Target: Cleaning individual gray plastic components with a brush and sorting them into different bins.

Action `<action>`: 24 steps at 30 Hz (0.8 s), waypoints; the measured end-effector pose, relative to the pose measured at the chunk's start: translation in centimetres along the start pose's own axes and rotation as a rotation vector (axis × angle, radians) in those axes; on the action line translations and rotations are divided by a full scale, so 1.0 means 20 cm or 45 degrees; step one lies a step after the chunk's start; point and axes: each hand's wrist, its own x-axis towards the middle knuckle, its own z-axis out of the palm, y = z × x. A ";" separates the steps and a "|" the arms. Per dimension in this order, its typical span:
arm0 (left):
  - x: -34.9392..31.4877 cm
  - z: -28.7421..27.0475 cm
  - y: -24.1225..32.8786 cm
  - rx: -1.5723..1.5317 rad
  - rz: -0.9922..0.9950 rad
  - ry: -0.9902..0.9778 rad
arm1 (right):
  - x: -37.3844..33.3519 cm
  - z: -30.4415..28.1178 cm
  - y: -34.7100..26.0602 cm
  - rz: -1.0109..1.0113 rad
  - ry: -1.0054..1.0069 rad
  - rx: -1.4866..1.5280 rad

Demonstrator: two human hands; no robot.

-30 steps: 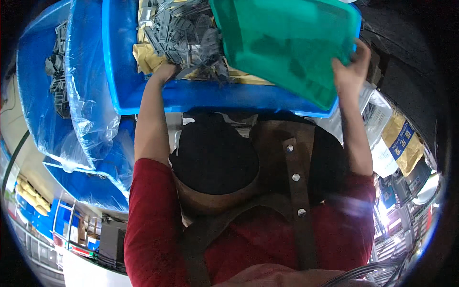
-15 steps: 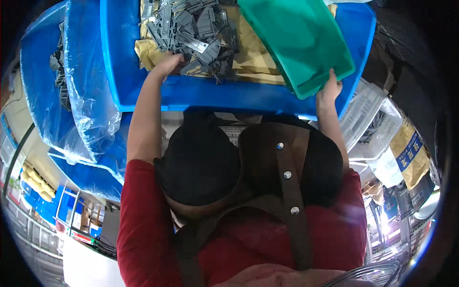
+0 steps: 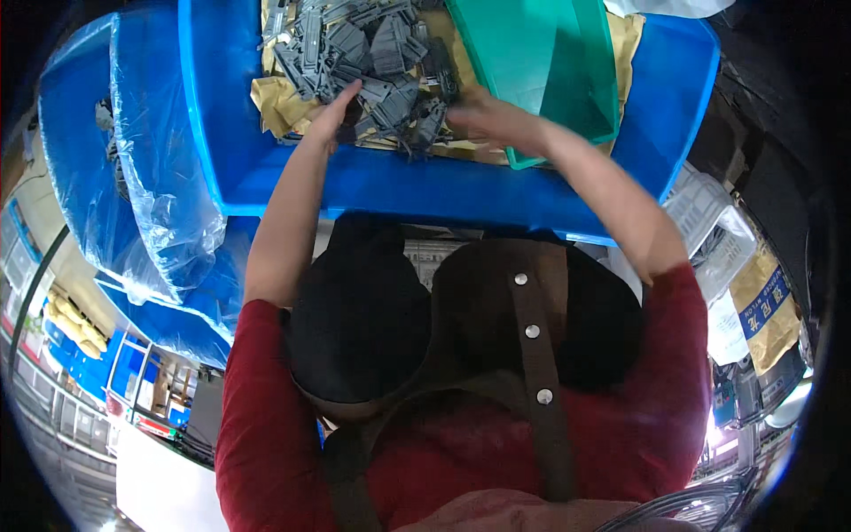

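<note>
In the head view, grey plastic parts [image 3: 381, 53] are lying heaped on tan paper [image 3: 277, 99] in the blue tub [image 3: 425, 184], beside the green tray [image 3: 536, 53]. The left hand [image 3: 335, 117] is hovering at the heap's near-left edge, the right hand [image 3: 486, 119] — blurred — at its right; whether either is closing on a part, I cannot tell. Pieces are looking light and stiff, probably best gripped by flat sides. A tan sack [image 3: 764, 340] is showing pale print on blue.

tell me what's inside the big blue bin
The blue bin holds gray parts heaped on tan paper, with a green tray at right. What lies under the heap, paper and tray is hidden.
</note>
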 end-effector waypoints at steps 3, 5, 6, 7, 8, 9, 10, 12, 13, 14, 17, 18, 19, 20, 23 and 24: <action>-0.05 0.17 0.03 0.164 -0.130 0.064 | 0.49 -0.07 0.08 0.076 0.207 -0.314; -0.07 0.16 0.03 0.186 0.022 -0.096 | 0.63 0.06 0.05 0.131 0.389 -0.374; -0.21 0.29 0.15 0.255 -0.117 -0.036 | 0.66 0.08 0.08 0.207 0.603 -0.426; -0.30 0.33 0.22 0.323 -0.250 0.041 | 0.65 0.12 0.09 0.093 0.627 -0.382; -0.26 0.29 0.18 0.322 -0.253 0.054 | 0.65 0.16 0.07 0.086 0.615 -0.380; -0.16 0.22 0.08 0.192 -0.202 -0.107 | 0.64 0.20 0.03 0.033 0.370 -0.122; -0.08 0.18 -0.01 0.060 -0.152 -0.271 | 0.62 0.21 0.00 -0.015 0.124 0.131; -0.05 0.21 -0.07 -0.001 -0.141 -0.301 | 0.50 0.21 -0.07 -0.054 -0.041 0.287; -0.07 0.26 -0.04 -0.060 -0.204 -0.305 | 0.48 0.20 -0.09 -0.073 -0.106 0.343; -0.10 0.30 -0.02 -0.119 -0.265 -0.308 | 0.45 0.20 -0.10 -0.094 -0.173 0.399; -0.19 0.34 -0.02 -0.285 -0.127 -0.363 | 0.40 0.20 -0.10 -0.195 -0.141 0.514; -0.26 0.39 0.02 -0.280 -0.120 -0.371 | 0.38 0.17 -0.09 -0.236 -0.142 0.473; -0.38 0.44 0.09 -0.281 -0.083 -0.395 | 0.33 0.15 -0.09 -0.388 -0.113 0.440; -0.48 0.50 0.15 -0.285 -0.042 -0.417 | 0.26 0.11 -0.09 -0.540 -0.088 0.401; -0.59 0.71 0.26 -0.265 0.212 -0.687 | -0.11 -0.09 -0.16 -0.533 0.097 0.314; -0.57 0.77 0.26 -0.188 0.330 -0.809 | -0.19 -0.16 -0.16 -0.551 0.143 0.332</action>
